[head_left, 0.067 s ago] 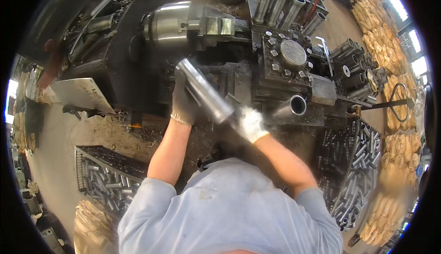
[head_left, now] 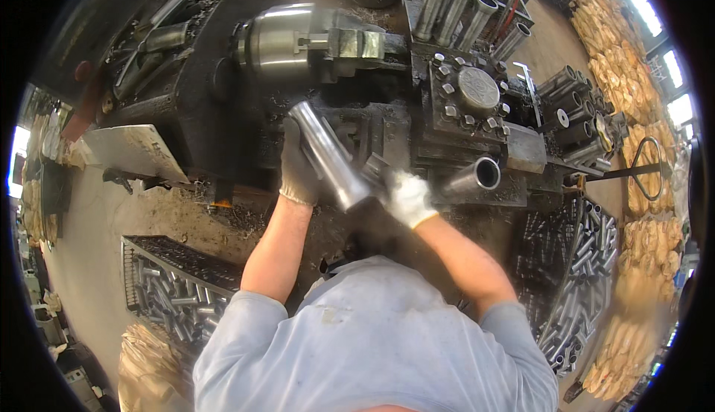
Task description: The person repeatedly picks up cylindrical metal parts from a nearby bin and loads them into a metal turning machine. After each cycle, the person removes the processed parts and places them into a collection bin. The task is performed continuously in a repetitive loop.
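My left hand (head_left: 299, 160), in a dark-stained glove, is wrapped round a shiny metal tube (head_left: 328, 153). The tube is tilted, its upper end away from me and its lower end nearer and to the right. Close by that lower end is my right hand (head_left: 408, 197), in a white glove with blackened fingers. Those fingers are too dark and blurred to show their grip. A small grey flat piece (head_left: 375, 165) shows just beyond them; whether the hand holds it is unclear. Another tube (head_left: 477, 177) lies on the machine, right of my right hand.
Ahead is a lathe with a chuck (head_left: 287, 40) and a bolted tool post (head_left: 477, 88). Upright tubes (head_left: 453, 11) stand behind it, more tubes (head_left: 573, 107) at the right, beside a caliper (head_left: 529, 88). Bins of tubes (head_left: 175, 300) flank me. A bent metal handle (head_left: 646, 168) juts out right.
The tube's lower end has swung left and toward me, making it steeper. My left hand has turned slightly with it; my right hand has shifted only a little.
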Demonstrator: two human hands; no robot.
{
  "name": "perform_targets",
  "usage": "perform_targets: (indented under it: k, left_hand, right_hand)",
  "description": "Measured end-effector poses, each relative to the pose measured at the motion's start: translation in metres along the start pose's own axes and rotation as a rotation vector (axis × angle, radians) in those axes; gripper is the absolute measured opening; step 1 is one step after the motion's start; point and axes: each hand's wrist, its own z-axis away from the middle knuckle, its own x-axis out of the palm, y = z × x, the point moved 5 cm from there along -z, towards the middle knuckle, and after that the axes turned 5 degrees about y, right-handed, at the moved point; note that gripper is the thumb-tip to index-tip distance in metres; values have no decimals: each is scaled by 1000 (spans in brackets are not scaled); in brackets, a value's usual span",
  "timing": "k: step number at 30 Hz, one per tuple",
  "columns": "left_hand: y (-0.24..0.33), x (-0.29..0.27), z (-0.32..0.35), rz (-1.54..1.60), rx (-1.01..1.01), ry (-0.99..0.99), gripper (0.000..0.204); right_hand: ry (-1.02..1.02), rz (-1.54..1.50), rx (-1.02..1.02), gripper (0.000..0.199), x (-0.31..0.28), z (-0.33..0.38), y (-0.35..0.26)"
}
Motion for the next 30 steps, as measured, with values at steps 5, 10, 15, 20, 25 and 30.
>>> perform_targets:
  k: [5, 10, 15, 20, 25, 30]
  left_hand:
    - [-3, -35, 15, -82, -119, 131, 98]
    - [-25, 12, 21, -17, 64, -111, 91]
    - [5, 91, 30, -362, 102, -492, 77]
    - [110, 154, -87, -2795, 915, 155, 103]
    - [130, 171, -139, -2873, 990, 141, 92]
    - [146, 211, -159, -2852, 552, -31, 89]
  right_hand:
    - [39, -612, 200, 36, -62, -20, 6]
    - [-444, -660, 407, 55, -93, -47, -39]
    - [-174, -929, 577, 79, -128, -40, -53]
    - [173, -480, -272, 76, -264, -94, -40]
    - [49, 415, -263, 52, -285, -222, 39]
    - [-297, 590, -292, 38, -201, -290, 111]
